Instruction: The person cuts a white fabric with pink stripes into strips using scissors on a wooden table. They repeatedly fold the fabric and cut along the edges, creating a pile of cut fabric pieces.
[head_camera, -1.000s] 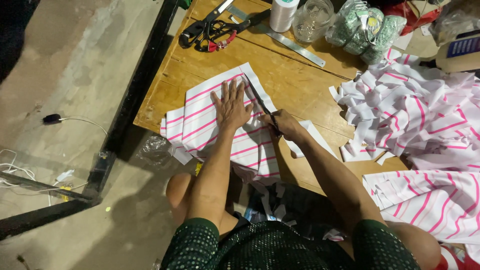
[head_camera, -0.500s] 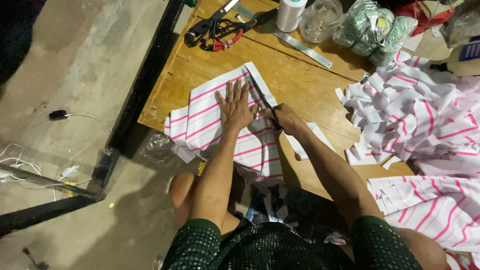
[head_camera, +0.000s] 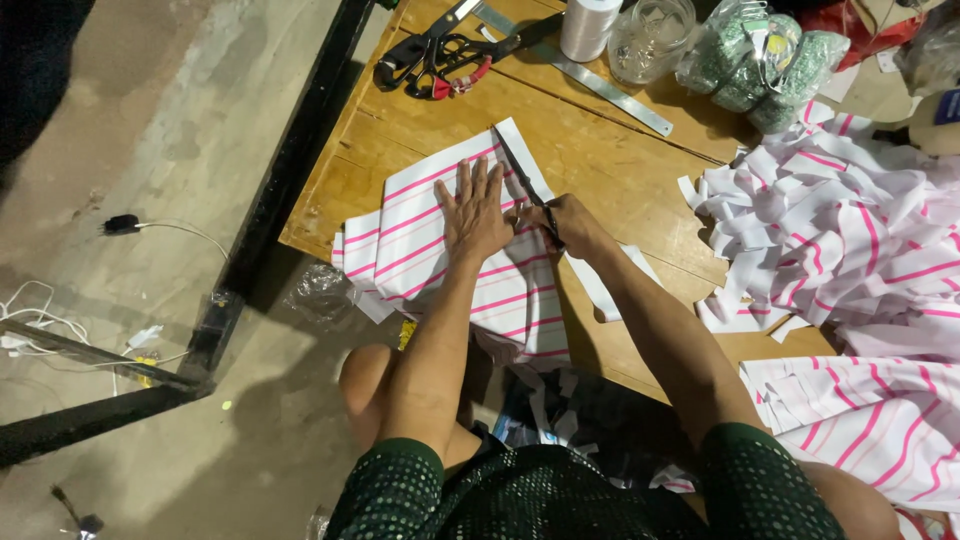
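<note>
My left hand (head_camera: 478, 212) lies flat, fingers spread apart and holding nothing, pressing down on the folded white cloth with pink stripes (head_camera: 440, 250) that sits at the near left corner of the brown wooden worktop (head_camera: 600, 150), its lower end hanging over the edge toward my knees. My right hand (head_camera: 572, 224) is just beside the left, its grip closed around the handles of the dark long-bladed scissors (head_camera: 522, 180); the blades point away from me along the right edge of the cloth, and I cannot tell how far they stand apart. A narrow white strip of the same cloth (head_camera: 612, 285) lies on the wood under my right forearm, just to the right of the folded piece.

Well to the right a loose heap of white and pink striped cut pieces (head_camera: 840, 230) covers that side of the worktop. At the far edge lie a second pair of black scissors with a red band (head_camera: 440, 60), a long grey metal ruler (head_camera: 600, 85), a white spool of thread (head_camera: 588, 25), a clear glass jar (head_camera: 650, 40) and a clear bag of green bundles (head_camera: 760, 65). On the grey concrete floor (head_camera: 150, 130) to my left trails a white cable (head_camera: 175, 228)
</note>
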